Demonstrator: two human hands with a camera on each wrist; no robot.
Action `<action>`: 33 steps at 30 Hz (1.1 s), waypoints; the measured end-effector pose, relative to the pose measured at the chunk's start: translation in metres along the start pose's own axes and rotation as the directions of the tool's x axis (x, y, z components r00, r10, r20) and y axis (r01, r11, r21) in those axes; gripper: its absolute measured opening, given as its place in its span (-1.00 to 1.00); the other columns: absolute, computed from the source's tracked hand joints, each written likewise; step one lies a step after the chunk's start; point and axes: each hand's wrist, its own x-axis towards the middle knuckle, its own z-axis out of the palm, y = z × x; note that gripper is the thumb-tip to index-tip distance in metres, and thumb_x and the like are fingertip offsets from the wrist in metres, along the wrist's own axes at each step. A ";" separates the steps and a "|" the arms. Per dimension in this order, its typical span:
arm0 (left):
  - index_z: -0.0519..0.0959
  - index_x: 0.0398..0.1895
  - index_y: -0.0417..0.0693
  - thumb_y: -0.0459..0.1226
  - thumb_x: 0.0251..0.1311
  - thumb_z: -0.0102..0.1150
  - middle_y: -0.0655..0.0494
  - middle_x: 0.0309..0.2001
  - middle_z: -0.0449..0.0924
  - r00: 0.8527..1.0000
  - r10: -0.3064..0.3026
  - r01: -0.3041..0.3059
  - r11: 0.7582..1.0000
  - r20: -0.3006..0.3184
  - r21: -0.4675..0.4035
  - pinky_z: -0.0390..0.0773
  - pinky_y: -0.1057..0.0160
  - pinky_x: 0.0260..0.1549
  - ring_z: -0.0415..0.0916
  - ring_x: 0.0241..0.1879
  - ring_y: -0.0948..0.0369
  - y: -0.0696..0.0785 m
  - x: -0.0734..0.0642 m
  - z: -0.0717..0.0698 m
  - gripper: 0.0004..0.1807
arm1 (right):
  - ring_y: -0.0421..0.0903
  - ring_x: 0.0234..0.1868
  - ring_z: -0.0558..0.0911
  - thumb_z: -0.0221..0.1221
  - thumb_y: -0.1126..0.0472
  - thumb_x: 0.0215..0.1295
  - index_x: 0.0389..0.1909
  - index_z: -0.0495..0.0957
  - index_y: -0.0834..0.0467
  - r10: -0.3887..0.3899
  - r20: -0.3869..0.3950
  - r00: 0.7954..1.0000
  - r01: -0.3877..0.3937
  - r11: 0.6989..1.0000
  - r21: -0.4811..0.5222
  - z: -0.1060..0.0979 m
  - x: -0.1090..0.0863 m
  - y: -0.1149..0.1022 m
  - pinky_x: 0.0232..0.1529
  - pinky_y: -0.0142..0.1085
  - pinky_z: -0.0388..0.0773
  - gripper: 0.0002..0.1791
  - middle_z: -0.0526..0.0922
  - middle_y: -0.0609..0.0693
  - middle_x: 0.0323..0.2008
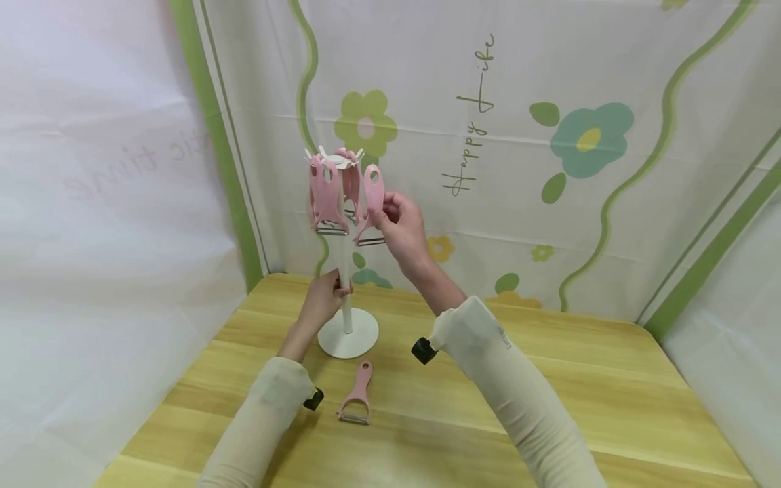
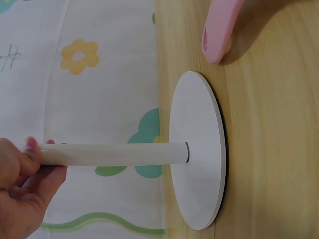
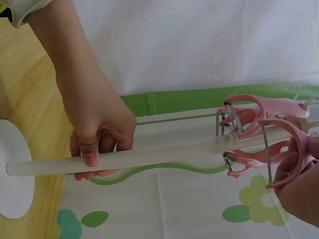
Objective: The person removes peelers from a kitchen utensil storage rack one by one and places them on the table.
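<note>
A white stand (image 1: 332, 344) with a round base and an upright pole (image 2: 109, 155) is on the table; several pink peelers (image 1: 329, 193) hang from the hooks at its top. My left hand (image 1: 321, 298) grips the pole partway up, thumb on one side and fingers round the other. Just right of the hooks, my right hand (image 1: 404, 227) pinches another pink peeler (image 1: 374, 191) by its handle, with the handle hole up and the blade down. In the right wrist view, only part of the right hand (image 3: 301, 189) shows at the edge.
One more pink peeler (image 1: 363, 386) lies on the wooden table (image 1: 549, 393) in front of the stand's base, its blade end toward me. Behind the table hangs a white cloth (image 1: 415, 61) printed with flowers, with more cloth at both sides.
</note>
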 end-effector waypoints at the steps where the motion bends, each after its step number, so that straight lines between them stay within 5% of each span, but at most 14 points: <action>1: 0.59 -0.30 -0.23 -0.41 0.22 0.31 -0.14 -0.29 0.74 1.000 -0.004 0.004 1.000 0.000 0.002 0.72 0.01 -0.13 0.74 -0.16 -0.04 0.000 0.000 0.000 -0.92 | -0.19 -0.33 0.56 0.16 0.34 0.42 -0.01 0.54 0.34 0.013 0.009 1.000 -0.013 1.000 0.000 -0.001 -0.003 0.001 -0.38 -0.47 0.48 -0.79 0.69 0.28 -0.13; 10: 0.58 -0.31 -0.24 -0.42 0.21 0.31 -0.16 -0.28 0.73 1.000 0.006 -0.006 1.000 -0.011 0.022 0.72 0.01 -0.14 0.73 -0.18 -0.07 -0.003 0.001 0.000 -0.92 | -0.14 -0.20 0.66 0.12 0.42 0.41 0.05 0.50 0.41 0.100 0.099 0.990 -0.104 0.994 0.032 -0.011 -0.030 0.018 0.05 -0.17 0.68 -0.75 0.66 0.32 -0.09; 24: 0.58 -0.24 -0.26 -0.40 0.25 0.28 -0.17 -0.24 0.74 0.999 -0.025 0.025 1.000 0.021 0.010 0.71 0.01 -0.10 0.73 -0.13 -0.09 -0.001 -0.002 0.001 -0.91 | -0.25 -0.34 0.63 0.20 0.45 0.30 -0.07 0.55 0.44 0.283 0.094 0.955 -0.285 0.959 0.008 -0.028 -0.080 0.047 -0.24 -0.44 0.66 -0.79 0.65 -0.04 -0.41; 33: 0.59 -0.21 -0.27 -0.41 0.28 0.24 -0.16 -0.24 0.74 0.998 -0.058 0.058 0.998 0.039 -0.017 0.70 0.00 -0.07 0.72 -0.12 -0.07 0.002 -0.001 0.000 -0.91 | -0.24 -0.35 0.70 0.14 0.48 0.33 -0.05 0.55 0.49 0.359 0.120 0.926 -0.359 0.933 -0.019 -0.037 -0.109 0.076 -0.20 -0.34 0.72 -0.78 0.73 0.08 -0.36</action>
